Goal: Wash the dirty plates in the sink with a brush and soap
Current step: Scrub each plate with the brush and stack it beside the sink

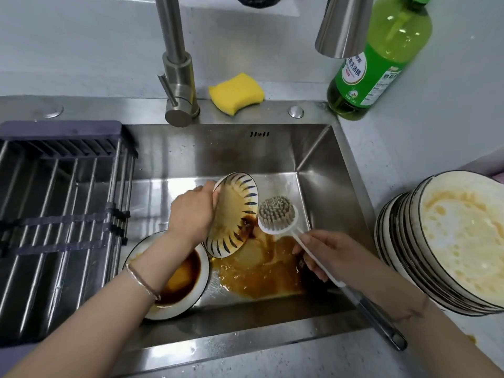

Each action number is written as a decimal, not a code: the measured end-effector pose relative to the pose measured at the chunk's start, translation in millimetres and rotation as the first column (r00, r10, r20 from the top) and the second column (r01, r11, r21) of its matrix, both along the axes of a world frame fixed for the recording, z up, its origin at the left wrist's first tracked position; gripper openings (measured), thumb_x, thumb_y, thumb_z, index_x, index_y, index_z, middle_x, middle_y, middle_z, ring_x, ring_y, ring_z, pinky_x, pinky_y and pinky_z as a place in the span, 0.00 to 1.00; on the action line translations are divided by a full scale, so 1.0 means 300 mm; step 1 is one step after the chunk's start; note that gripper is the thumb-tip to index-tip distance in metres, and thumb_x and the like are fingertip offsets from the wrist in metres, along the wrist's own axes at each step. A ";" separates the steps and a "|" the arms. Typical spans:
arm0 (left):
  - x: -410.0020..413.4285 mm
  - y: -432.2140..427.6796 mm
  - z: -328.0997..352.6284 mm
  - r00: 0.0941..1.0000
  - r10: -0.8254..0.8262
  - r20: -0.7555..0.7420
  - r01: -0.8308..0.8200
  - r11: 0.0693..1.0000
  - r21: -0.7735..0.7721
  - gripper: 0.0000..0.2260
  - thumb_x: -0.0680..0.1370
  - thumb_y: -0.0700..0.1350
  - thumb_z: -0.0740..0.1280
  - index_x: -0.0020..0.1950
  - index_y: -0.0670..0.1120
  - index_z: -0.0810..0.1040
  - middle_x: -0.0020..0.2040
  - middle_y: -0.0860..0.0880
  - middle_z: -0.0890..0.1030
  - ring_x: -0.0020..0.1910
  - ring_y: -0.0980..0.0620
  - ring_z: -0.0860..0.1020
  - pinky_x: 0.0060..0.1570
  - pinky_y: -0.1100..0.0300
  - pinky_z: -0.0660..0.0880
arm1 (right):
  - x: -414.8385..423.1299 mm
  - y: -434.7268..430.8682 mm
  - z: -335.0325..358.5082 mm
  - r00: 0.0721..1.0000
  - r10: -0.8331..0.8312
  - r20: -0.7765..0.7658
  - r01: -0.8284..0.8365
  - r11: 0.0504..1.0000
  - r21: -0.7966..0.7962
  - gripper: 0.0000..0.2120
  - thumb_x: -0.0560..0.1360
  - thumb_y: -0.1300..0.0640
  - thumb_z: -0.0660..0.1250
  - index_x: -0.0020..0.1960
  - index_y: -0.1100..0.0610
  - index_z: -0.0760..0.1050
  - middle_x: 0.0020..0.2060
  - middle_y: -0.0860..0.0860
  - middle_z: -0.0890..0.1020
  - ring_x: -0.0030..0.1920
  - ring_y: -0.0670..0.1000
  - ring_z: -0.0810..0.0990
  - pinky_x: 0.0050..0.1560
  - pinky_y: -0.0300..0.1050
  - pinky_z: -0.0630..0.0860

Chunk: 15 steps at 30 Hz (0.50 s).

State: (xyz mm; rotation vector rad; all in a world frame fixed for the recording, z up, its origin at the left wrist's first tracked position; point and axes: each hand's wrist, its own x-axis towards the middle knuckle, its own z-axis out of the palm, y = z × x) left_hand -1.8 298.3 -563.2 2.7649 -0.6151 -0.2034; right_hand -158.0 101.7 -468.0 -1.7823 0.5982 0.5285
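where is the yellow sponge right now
In the head view the yellow sponge lies on the sink's back ledge, upper middle of the picture, just right of the faucet base and well left of the green soap bottle.

Steel faucet column (178, 77) upright at rear centre, lever handle angled toward front left. Yellow sponge (236, 93) flat just right of faucet base, front edge notched. Round steel cap (296, 111) right of sponge; second cap (51, 110) far left. Dark-framed drying rack (60, 130) at left, steel rods running front to back. Steel spout head (341, 25) overhead, upper right. Pale grey countertop (436, 126) at right and rear
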 end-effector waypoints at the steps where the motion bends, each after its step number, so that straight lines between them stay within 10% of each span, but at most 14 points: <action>1: 0.002 0.010 0.006 1.000 0.019 0.007 -0.019 1.000 -0.017 0.17 0.85 0.50 0.50 0.61 0.41 0.71 0.51 0.38 0.80 0.51 0.36 0.77 0.43 0.51 0.66 | 0.006 0.002 0.003 1.000 0.001 0.003 -0.001 1.000 0.006 0.15 0.81 0.53 0.58 0.46 0.63 0.78 0.28 0.51 0.75 0.24 0.44 0.71 0.27 0.34 0.70; 7: 0.006 0.075 0.016 0.983 0.071 -0.170 -0.115 0.957 -0.266 0.18 0.85 0.51 0.49 0.58 0.41 0.73 0.52 0.39 0.79 0.52 0.38 0.76 0.46 0.53 0.67 | 0.020 0.017 0.034 1.000 -0.010 -0.001 0.010 0.999 0.040 0.10 0.78 0.53 0.64 0.48 0.60 0.78 0.31 0.50 0.82 0.24 0.45 0.73 0.28 0.36 0.71; 12: -0.044 0.095 0.048 0.854 0.049 -0.517 -0.394 0.710 -0.583 0.19 0.85 0.53 0.48 0.63 0.46 0.74 0.54 0.51 0.80 0.54 0.57 0.78 0.50 0.67 0.70 | 0.029 0.014 0.069 0.998 0.039 -0.054 -0.035 0.996 0.080 0.08 0.79 0.51 0.61 0.56 0.53 0.74 0.35 0.54 0.84 0.22 0.46 0.68 0.22 0.36 0.65; 15: -0.080 0.076 0.070 0.697 -0.003 -0.717 -0.611 0.520 -0.596 0.21 0.84 0.56 0.47 0.68 0.49 0.71 0.56 0.51 0.80 0.55 0.57 0.79 0.53 0.64 0.77 | 0.052 0.006 0.100 0.995 0.098 -0.026 -0.101 0.980 -0.170 0.11 0.79 0.48 0.60 0.49 0.54 0.77 0.28 0.48 0.76 0.24 0.41 0.69 0.28 0.32 0.66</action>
